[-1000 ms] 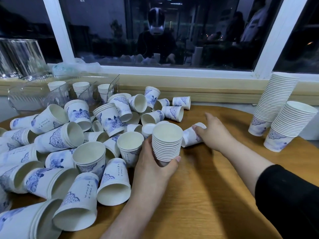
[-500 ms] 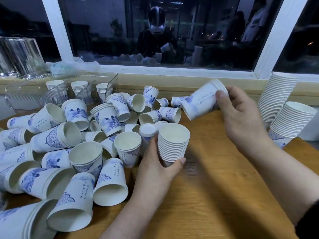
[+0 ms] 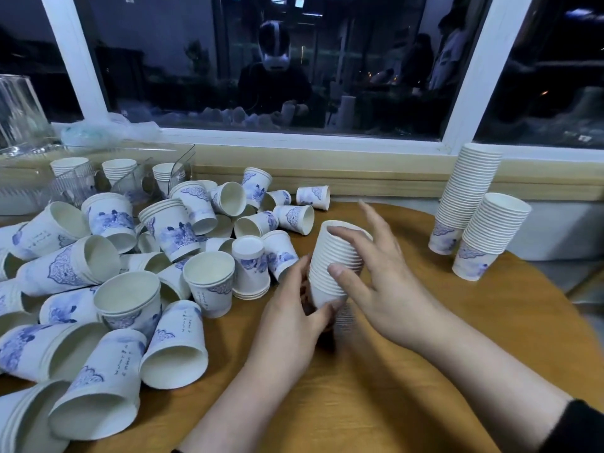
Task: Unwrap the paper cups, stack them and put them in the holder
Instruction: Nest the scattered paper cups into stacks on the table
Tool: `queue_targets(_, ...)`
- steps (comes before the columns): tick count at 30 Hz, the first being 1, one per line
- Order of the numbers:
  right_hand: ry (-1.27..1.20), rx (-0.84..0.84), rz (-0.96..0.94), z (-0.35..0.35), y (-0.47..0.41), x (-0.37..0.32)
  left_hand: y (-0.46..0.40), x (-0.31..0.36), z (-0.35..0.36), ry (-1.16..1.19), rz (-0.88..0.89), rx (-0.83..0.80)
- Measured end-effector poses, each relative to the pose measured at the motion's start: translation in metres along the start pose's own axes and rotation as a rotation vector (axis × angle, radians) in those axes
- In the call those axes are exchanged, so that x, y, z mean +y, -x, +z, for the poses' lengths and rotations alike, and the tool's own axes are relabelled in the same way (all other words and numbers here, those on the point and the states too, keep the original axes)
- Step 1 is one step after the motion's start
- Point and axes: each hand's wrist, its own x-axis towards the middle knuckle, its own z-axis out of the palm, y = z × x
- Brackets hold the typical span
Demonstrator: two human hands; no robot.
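**Another batch joins the stack**

Half a second ago the right hand (image 3: 385, 282) held a short nest of cups up near the window sill; now that nest is gone from the air and the stack (image 3: 336, 263) on the desk (image 3: 408, 387) stands visibly taller — the cups have evidently been dropped into it. The left hand (image 3: 294, 318) grips the stack low, fingers curled round its base, as it did before. The right hand sits against the stack's right side, thumb across the rims and index finger on the top edge, the other fingers spread loose — steadying rather than clasping.

The stack stands just right of the loose cups (image 3: 130, 273), many still lying scattered. Two tall stacks (image 3: 470, 204) wait at the far right, and the clear holder (image 3: 183, 165) at the back left already carries some cups. By the look of it, much stacking remains.
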Motion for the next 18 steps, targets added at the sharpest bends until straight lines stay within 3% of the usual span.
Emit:
queue_targets(7, -0.416, 0.200, 0.230, 0.006, 0.020, 0.019, -0.004, 0.001, 0.021, -0.021, -0.047, -0.074)
queue_targets(18, -0.296, 0.257, 0.340, -0.027, 0.058, 0.088, 0.001, 0.028, 0.081, -0.256, 0.034, -0.441)
